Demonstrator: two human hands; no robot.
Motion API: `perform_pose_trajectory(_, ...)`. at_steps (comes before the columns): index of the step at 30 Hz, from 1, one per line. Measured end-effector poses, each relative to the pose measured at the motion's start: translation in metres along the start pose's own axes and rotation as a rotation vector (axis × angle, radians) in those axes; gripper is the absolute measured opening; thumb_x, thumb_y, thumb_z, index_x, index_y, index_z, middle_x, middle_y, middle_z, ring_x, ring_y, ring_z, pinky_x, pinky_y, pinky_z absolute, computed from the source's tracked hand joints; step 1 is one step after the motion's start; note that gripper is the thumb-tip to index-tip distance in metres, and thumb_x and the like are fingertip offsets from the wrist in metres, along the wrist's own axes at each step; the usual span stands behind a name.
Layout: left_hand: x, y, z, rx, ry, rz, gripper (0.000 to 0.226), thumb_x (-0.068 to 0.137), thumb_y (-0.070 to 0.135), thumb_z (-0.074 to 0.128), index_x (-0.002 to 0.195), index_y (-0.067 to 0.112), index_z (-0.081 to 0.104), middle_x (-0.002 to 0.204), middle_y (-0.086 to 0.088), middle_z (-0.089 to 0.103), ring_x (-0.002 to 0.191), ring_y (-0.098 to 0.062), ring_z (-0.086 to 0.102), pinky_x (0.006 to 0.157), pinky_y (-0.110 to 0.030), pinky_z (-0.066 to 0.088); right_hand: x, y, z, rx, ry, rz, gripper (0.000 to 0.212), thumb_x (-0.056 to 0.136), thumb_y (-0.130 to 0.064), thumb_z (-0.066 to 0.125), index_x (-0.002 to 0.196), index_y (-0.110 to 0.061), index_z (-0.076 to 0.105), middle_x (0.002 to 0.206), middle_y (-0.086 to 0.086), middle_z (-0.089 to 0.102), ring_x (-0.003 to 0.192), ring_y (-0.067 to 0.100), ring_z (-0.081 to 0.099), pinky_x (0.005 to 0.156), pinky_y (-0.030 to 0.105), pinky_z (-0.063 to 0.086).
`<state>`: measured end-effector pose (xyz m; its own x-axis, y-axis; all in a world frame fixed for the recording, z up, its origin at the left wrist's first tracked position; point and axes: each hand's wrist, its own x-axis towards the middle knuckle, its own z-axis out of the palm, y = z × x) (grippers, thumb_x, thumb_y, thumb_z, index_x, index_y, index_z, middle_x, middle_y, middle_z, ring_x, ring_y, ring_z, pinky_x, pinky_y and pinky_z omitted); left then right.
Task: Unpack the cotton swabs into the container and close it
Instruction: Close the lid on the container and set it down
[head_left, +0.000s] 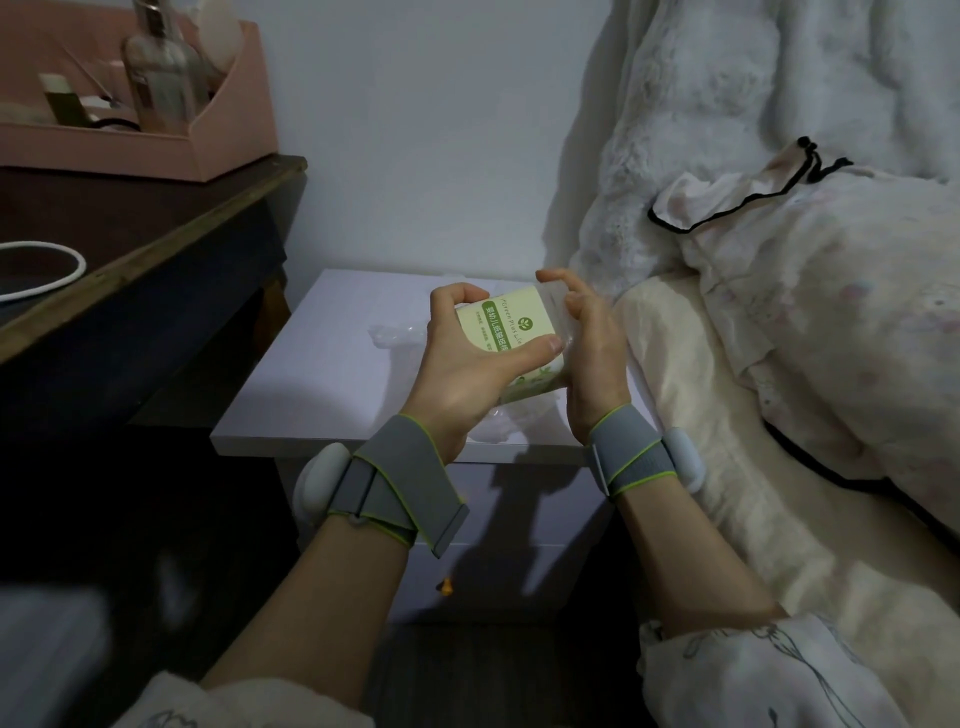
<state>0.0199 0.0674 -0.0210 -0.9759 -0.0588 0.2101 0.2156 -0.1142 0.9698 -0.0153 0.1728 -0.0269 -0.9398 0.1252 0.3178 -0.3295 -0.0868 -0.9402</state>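
A pale yellow-green cotton swab pack (511, 325) with green print is held above the white nightstand (322, 384). My left hand (467, 364) grips it from the left, thumb across its front. My right hand (587, 343) holds its right side, where clear plastic shows, with the index finger raised over the top edge. A clear plastic piece (395, 335) lies on the nightstand top behind my left hand; I cannot tell whether it is the container or wrapping.
A dark wooden desk (145, 228) stands at the left with a pink organiser box (228, 130) holding a glass bottle (161, 73). A bed with pale bedding (810, 322) lies close on the right. The nightstand has a drawer front (498, 540) below.
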Motion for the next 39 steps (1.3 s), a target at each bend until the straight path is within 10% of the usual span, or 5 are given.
perform_pose_trajectory(6,0.0,0.004,-0.005,0.02,-0.069,-0.008,0.057,0.074,0.01,0.075,0.111,0.025,0.034,0.1,0.005,0.055,0.089,-0.004,0.057,0.058,-0.011,0.053,-0.003,-0.003,-0.003,0.01,-0.054,-0.005,0.032,0.076,-0.03,0.036,0.086,-0.034,0.067,0.079,0.001,0.062,0.081,0.022,0.055,0.073,0.035,0.044)
perform_pose_trajectory(14,0.004,0.004,-0.002,-0.302,0.034,-0.175,0.035,0.083,0.024,0.066,0.107,0.023,0.041,0.093,-0.001,0.062,0.083,-0.019,0.065,0.078,-0.042,0.056,-0.003,-0.008,-0.002,0.002,-0.112,-0.062,0.036,0.077,-0.026,0.04,0.106,-0.031,0.062,0.115,0.005,0.066,0.114,0.025,0.058,0.1,0.04,0.045)
perform_pose_trajectory(20,0.005,0.004,-0.001,-0.258,0.054,-0.145,0.041,0.08,0.023,0.069,0.11,0.021,0.041,0.095,0.0,0.063,0.081,-0.016,0.066,0.075,-0.038,0.058,-0.003,-0.007,-0.004,-0.015,-0.145,0.041,0.04,0.078,-0.037,0.041,0.108,-0.03,0.066,0.121,0.009,0.062,0.111,0.028,0.057,0.098,0.046,0.044)
perform_pose_trajectory(27,0.002,-0.001,0.001,-0.16,0.108,-0.025,0.043,0.077,0.018,0.073,0.105,0.022,0.041,0.112,-0.007,0.059,0.096,-0.02,0.064,0.067,-0.028,0.059,-0.001,-0.013,-0.001,0.098,-0.223,0.111,0.029,0.083,-0.039,0.041,0.098,-0.035,0.066,0.08,-0.004,0.063,0.078,0.015,0.059,0.066,0.029,0.049)
perform_pose_trajectory(39,0.003,0.001,0.001,-0.227,0.057,-0.069,0.042,0.078,0.021,0.072,0.107,0.025,0.041,0.094,0.005,0.062,0.086,-0.016,0.066,0.06,-0.028,0.056,-0.005,-0.013,0.003,0.044,-0.079,0.038,0.025,0.081,-0.042,0.045,0.092,-0.04,0.068,0.109,0.001,0.063,0.101,0.019,0.06,0.086,0.036,0.05)
